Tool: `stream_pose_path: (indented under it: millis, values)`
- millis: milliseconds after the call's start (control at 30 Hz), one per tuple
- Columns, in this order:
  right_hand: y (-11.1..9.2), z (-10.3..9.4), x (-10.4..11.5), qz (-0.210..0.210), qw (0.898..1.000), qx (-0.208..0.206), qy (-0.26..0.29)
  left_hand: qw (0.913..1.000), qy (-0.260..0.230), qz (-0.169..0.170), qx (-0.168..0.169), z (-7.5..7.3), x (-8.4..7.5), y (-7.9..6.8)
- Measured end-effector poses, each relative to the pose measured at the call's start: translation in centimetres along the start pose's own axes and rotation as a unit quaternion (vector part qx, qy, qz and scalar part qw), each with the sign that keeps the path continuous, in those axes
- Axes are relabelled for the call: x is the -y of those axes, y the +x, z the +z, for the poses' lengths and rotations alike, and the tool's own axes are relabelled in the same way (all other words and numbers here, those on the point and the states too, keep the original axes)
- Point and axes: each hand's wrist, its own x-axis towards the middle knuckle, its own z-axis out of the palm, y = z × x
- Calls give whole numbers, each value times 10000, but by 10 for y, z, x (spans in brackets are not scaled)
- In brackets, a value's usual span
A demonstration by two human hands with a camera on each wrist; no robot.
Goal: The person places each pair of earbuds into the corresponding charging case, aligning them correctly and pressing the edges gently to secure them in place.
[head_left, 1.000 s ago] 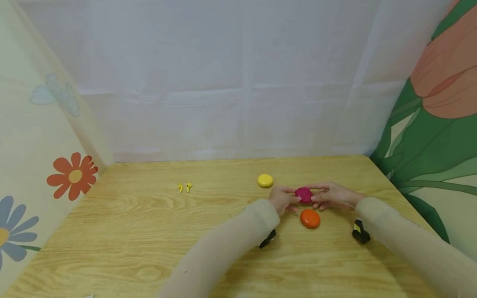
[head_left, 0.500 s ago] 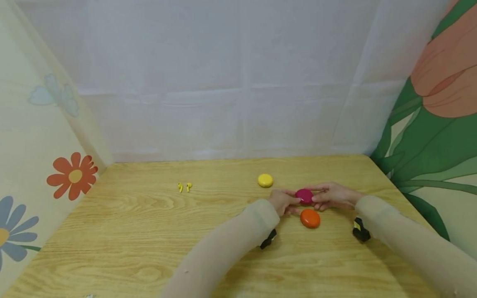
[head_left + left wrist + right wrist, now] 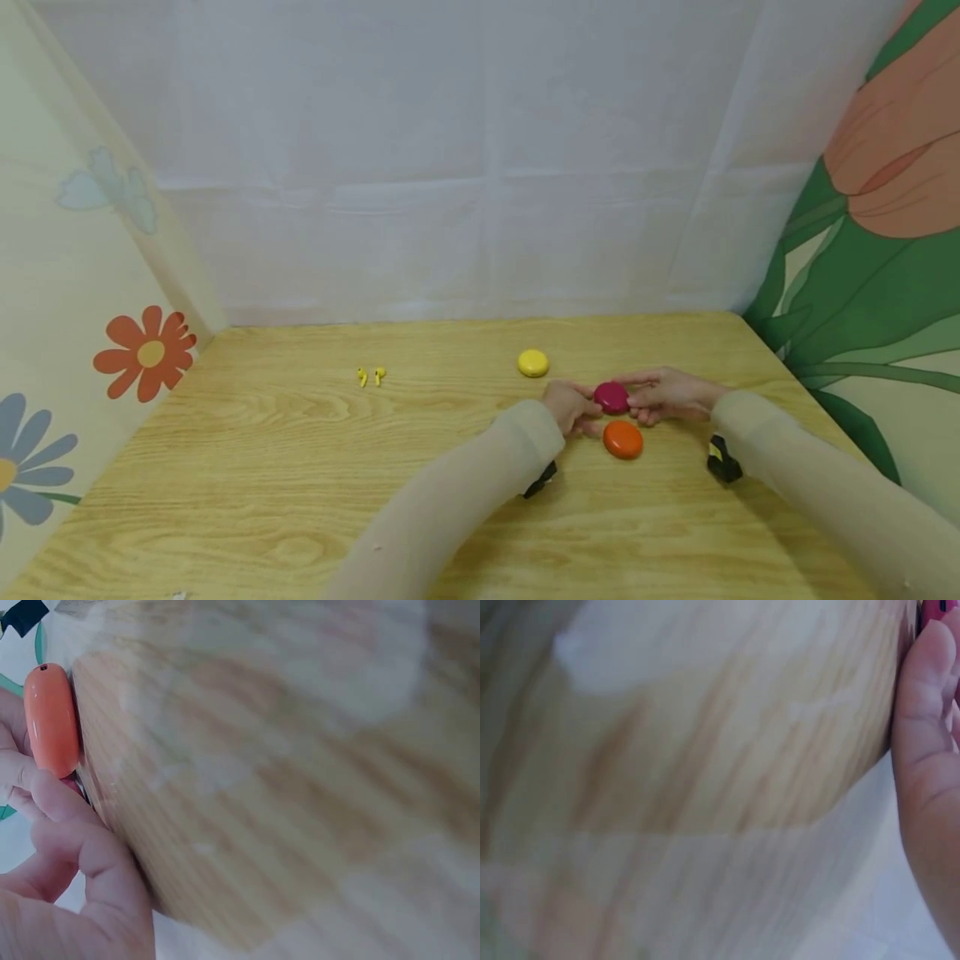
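Observation:
In the head view a glossy magenta round earbud case (image 3: 611, 398) lies between my two hands. My left hand (image 3: 572, 407) pinches its left side, thumb nearer me. On the opposite side my right hand (image 3: 671, 395) holds it with thumb and fingers. An orange round case (image 3: 623, 439) rests on the table just in front of it; the left wrist view shows a small dark port on that orange case (image 3: 51, 720), close to my left fingers. Only a sliver of the magenta case (image 3: 939, 610) shows in the right wrist view, beyond my right thumb.
A yellow round case (image 3: 533, 363) sits behind my left hand. Two yellow earbuds (image 3: 372, 377) lie farther left on the wooden table (image 3: 285, 467). A white sheet (image 3: 390, 167) hangs along the back edge, with flower-patterned cloths at both sides.
The magenta case has shifted slightly nearer to me and shows its top face more evenly. Both hands keep their hold, nearly still. The other cases and earbuds stay put.

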Motion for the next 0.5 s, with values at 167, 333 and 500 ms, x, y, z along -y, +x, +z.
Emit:
stream_pose_path:
  millis: [167,333,500]
  values:
    - [-1,0,1,-65,10000,65,9,9999,-128,-24,98,-4,0,0]
    - [-3,3,1,-144,9999,4,-83,9995,-220,-66,228,-12,5,9]
    - [-4,5,-1,-209,9996,-64,-183,9993,-269,-106,248,-26,9,9]
